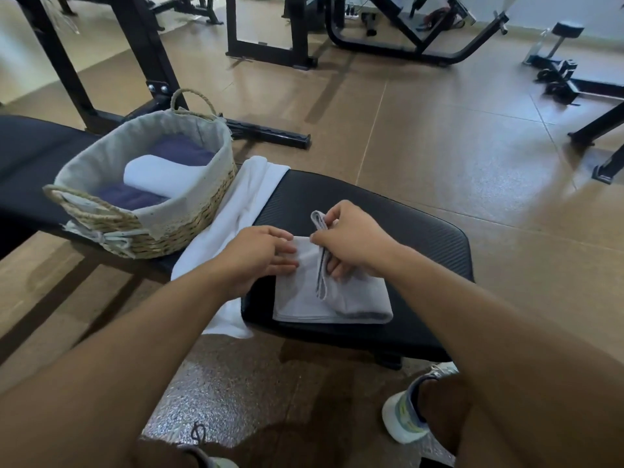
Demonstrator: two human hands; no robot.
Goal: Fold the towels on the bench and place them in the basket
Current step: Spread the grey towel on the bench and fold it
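- Head view: a grey towel (332,298), partly folded, is seen lying on the black bench (405,228), directly under both hands.
- The left hand (260,253) is laid flat on the towel's left portion, fingers extended and pressed to the cloth.
- The right hand (351,239) is observed with fingers curled, pinching a raised fold of the same towel.
- A white towel (236,211) is spread across the bench just left of the left hand, hanging over the near edge.
- A wicker basket (152,228) is positioned beyond and left of the left hand, on the bench; a folded white towel and dark towels are seen inside.
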